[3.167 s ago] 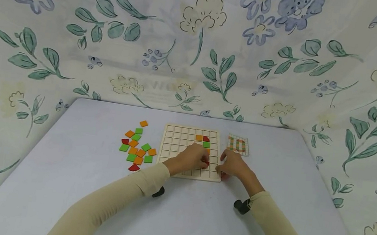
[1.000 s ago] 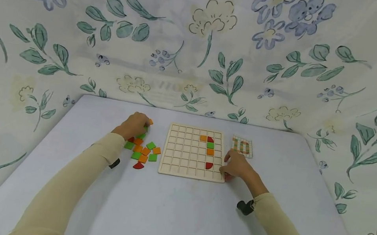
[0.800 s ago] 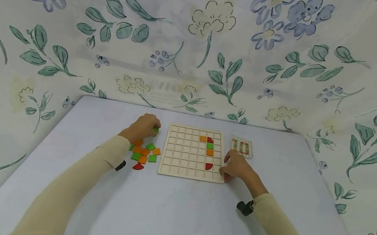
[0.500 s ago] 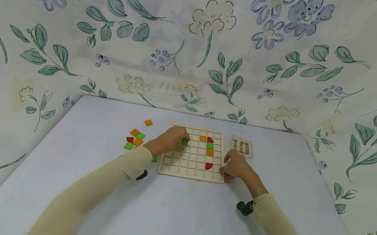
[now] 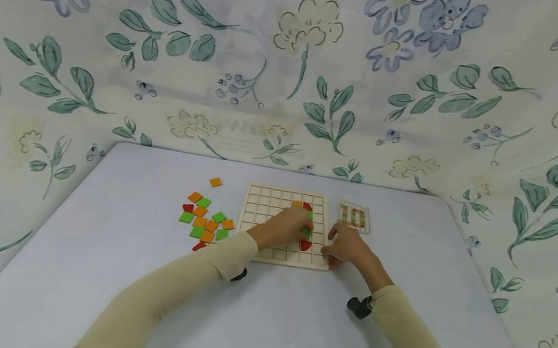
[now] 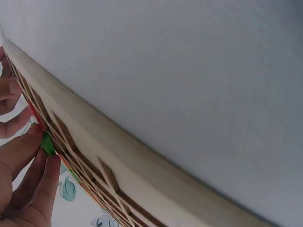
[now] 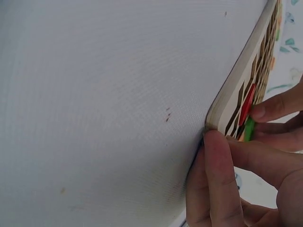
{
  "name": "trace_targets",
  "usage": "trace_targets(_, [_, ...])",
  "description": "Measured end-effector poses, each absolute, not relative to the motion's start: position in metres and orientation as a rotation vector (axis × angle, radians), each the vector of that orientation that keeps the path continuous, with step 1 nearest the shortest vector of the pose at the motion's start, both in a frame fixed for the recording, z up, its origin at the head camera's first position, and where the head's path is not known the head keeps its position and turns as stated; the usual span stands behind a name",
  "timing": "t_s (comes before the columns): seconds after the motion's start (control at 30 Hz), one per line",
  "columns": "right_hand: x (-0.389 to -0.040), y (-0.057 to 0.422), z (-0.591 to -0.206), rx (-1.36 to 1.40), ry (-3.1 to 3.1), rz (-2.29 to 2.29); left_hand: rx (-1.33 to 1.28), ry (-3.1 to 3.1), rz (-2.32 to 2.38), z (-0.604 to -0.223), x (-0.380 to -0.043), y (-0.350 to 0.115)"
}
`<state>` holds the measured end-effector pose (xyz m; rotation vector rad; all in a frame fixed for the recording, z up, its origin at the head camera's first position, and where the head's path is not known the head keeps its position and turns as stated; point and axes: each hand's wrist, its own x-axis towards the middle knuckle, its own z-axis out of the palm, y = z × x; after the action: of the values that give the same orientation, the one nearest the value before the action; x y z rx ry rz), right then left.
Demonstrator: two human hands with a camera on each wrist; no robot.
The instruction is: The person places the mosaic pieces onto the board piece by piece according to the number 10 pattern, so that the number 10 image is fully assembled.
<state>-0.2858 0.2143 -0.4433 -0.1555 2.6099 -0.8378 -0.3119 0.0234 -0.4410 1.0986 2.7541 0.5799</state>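
Observation:
A wooden grid board (image 5: 259, 200) lies on the table. Above its right part, my left hand (image 5: 285, 226) pinches a green square tile (image 6: 47, 143) between thumb and fingertips, just over a red quarter-round tile (image 5: 305, 246). Another red quarter-round (image 5: 308, 206) and an orange square (image 5: 297, 203) sit in the upper cells; the left hand partly hides the tiles below them. My right hand (image 5: 346, 244) holds the board's right edge; the right wrist view has its thumb and fingers (image 7: 220, 156) at the corner.
Loose orange, green and red tiles (image 5: 200, 222) lie scattered left of the board, one orange tile (image 5: 215, 181) apart at the back. A printed pattern card (image 5: 354, 216) lies beyond the right hand. Floral cloth (image 5: 291, 81) hangs behind the table (image 5: 281, 321).
My left hand left the board for the loose tiles, picked up a green tile there and carried it rightward over the board. The right hand has stayed at the board's edge.

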Motion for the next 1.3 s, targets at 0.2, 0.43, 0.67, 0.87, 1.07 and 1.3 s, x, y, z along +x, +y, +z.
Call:
trace_targets(0.2, [-0.285,0.214,-0.443,-0.181,2.653,-0.784,1.132,2.772,0.562,-0.445,-0.313,0.028])
trace_targets(0.43, [-0.287,0.214,-0.443,-0.21,2.666,-0.771,1.229,2.752,0.512,-0.445,-0.313,0.027])
trace_targets(0.67, [-0.287,0.211,-0.443,-0.163,2.656,-0.763,1.152,2.726,0.433,-0.437,-0.304,0.024])
trace_targets(0.87, [-0.286,0.21,-0.442,-0.135,2.62,-0.789,1.132,2.66,0.304,-0.432,-0.296,0.021])
trace_targets(1.07, [-0.287,0.209,-0.437,-0.161,2.658,-0.736,1.224,2.685,0.237,-0.43,-0.291,0.02])
trace_targets(1.3, [-0.284,0.208,-0.438,-0.16,2.645,-0.732,1.14,2.799,0.259,-0.431,-0.298,0.003])
